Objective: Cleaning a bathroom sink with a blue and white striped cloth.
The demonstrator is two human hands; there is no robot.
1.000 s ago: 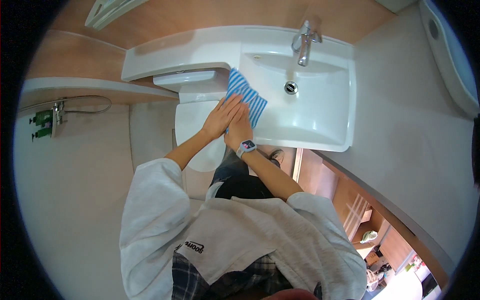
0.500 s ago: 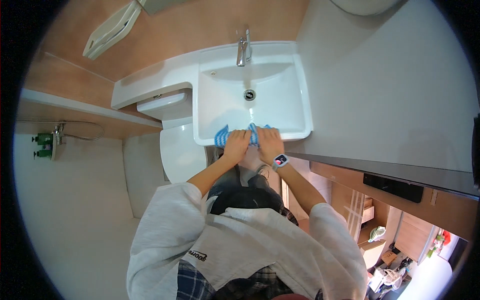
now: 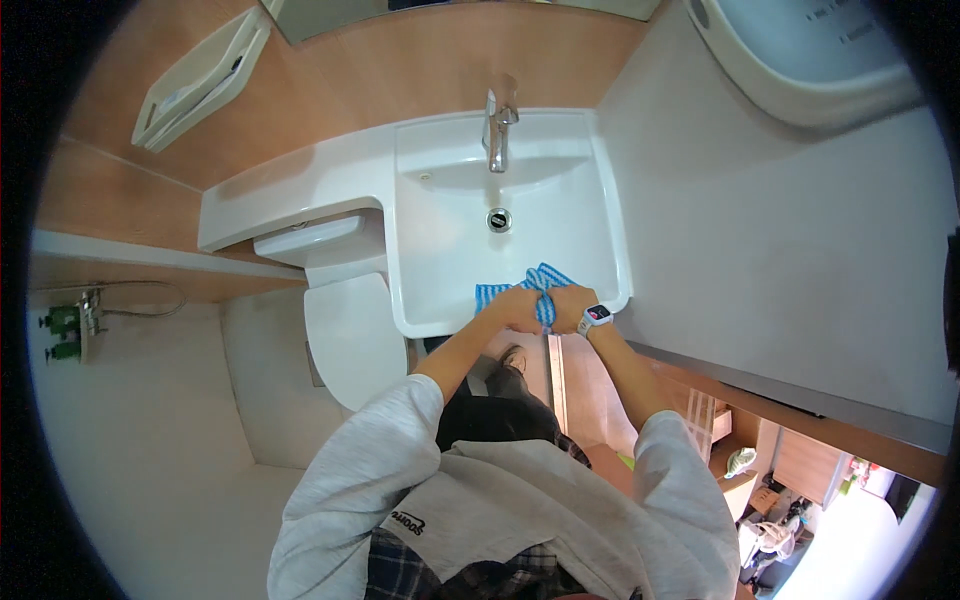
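A blue-and-white striped cloth is bunched between my two hands at the front rim of the white sink. My left hand is closed on it, with one end of the cloth sticking out past its far side. Close beside it, my right hand grips the cloth too, and a watch sits on that wrist. Part of the cloth stands up between the hands and a strip hangs between them. The basin holds a round drain, and a chrome faucet rises at its back.
Left of the sink stands a toilet with its lid down, beneath the counter ledge. A cream wall tray hangs upper left, near a mirror's edge. A rounded white fixture juts out at upper right. Green bottles hang far left.
Both hands have moved right along the sink's front rim and come closer together. The cloth, earlier spread flatter under them, is now bunched up between them. The view has shifted, showing more mirror.
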